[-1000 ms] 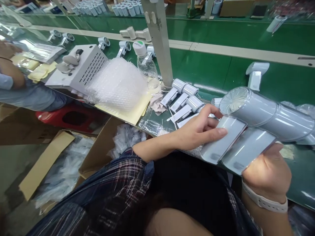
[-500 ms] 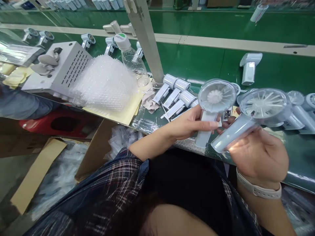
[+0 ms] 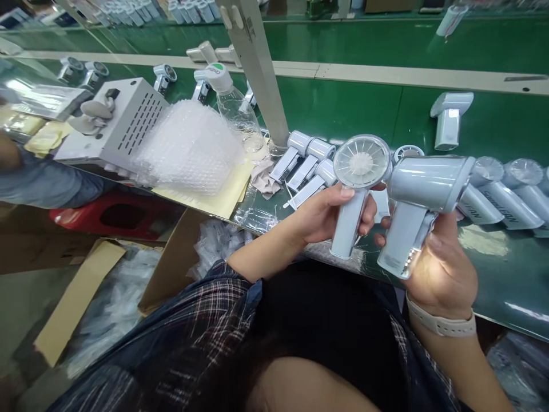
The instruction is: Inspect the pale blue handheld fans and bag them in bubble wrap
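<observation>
While my left hand grips one pale blue fan, my right hand holds a second fan, right of centre in the frame.

From the frame's left come a slotted metal box, a heap of bubble wrap, a capped bottle and, mid-frame, several lying fans. I have the first by its handle, thumb near the top, its round face toward me. Just beside it, the second is turned sideways, its handle against my right palm; whether the heads touch, I cannot tell. A row of fans lies along the right edge.
</observation>
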The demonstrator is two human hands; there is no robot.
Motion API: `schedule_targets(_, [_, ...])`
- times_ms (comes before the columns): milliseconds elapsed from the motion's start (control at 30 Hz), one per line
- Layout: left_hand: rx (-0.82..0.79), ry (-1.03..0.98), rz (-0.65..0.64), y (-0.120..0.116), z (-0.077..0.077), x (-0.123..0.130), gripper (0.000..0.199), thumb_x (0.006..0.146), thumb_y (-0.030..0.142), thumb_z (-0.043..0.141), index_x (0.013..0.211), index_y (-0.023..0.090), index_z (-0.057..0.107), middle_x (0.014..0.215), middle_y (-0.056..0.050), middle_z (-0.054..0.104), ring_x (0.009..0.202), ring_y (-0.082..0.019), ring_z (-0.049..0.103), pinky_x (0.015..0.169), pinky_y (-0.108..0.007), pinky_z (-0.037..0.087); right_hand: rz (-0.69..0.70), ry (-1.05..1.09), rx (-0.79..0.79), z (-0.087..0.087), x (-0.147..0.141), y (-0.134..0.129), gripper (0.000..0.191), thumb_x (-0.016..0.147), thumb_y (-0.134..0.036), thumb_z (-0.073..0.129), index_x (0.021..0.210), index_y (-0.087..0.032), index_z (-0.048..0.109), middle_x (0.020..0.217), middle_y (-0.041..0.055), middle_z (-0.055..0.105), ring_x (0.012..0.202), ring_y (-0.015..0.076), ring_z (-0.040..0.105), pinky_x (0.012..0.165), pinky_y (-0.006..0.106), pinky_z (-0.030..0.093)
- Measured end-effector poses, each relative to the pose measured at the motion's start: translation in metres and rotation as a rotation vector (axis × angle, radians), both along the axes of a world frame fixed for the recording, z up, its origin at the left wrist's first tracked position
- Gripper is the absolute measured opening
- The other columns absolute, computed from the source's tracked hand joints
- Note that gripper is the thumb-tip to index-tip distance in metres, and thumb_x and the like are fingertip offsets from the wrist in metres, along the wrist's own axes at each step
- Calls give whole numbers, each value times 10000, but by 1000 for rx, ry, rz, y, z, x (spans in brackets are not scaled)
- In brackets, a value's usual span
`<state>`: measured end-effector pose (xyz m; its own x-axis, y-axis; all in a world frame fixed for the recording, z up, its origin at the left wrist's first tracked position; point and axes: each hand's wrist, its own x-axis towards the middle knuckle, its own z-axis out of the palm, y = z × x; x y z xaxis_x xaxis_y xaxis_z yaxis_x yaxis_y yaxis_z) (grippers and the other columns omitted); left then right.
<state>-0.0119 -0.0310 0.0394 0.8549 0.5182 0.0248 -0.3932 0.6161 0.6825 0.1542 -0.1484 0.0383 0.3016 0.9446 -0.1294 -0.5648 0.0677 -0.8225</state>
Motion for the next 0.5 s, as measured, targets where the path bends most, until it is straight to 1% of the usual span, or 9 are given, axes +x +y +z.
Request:
schedule_targets(100, [15, 14, 29, 0, -1, 0, 545, 767, 606, 855, 1046, 173, 678, 780, -16, 691, 655, -168, 669, 665, -316, 551, -73, -37, -3, 0, 1, -1, 567, 717, -368, 948, 1260, -447, 805, 1206, 13, 773, 907, 248, 764, 632, 380, 666])
schedule_targets(200, [0, 21, 53, 1, -2, 0, 525, 763, 594, 847, 1008, 171, 656, 809, -37, 718, 691, -184, 703, 699, -328, 572, -118, -103, 0, 1, 4, 0, 580, 701, -350, 942, 1259, -440, 810, 1273, 26, 746, 929, 271, 754, 623, 410, 647])
schedule_targets(233, [-15, 17, 53, 2, -2, 0, 526, 758, 581, 849, 1017, 172, 643, 826, -43, 731, 704, -194, 721, 713, -336, 584, -124, -124, 0, 2, 5, 1, 595, 697, -339, 933, 1271, -432, 807, 1288, 30, 737, 927, 273, 750, 618, 411, 639])
schedule_targets(300, [-53, 9, 52, 4, -4, -2, 535, 749, 532, 847, 1078, 181, 612, 886, -59, 763, 749, -225, 762, 744, -358, 610, -138, -137, -7, 1, 7, 2, 579, 711, -352, 905, 1279, -401, 806, 1252, 44, 744, 927, 271, 742, 630, 409, 635])
schedule_targets(400, [-81, 15, 85, 5, -5, -5, 508, 773, 421, 790, 1169, 204, 559, 992, -87, 796, 847, -275, 811, 810, -411, 645, -167, -121, -63, -2, 10, 4, 424, 778, -389, 822, 1196, -317, 822, 1125, 75, 774, 979, 286, 744, 754, 451, 655])
schedule_targets(500, [-70, 38, 89, 5, -4, -7, 500, 797, 361, 713, 1240, 214, 534, 1035, -107, 805, 916, -315, 826, 851, -460, 656, -204, -95, -160, -5, 9, 5, 279, 848, -361, 731, 1104, -280, 809, 1098, 98, 791, 1059, 318, 754, 910, 543, 643])
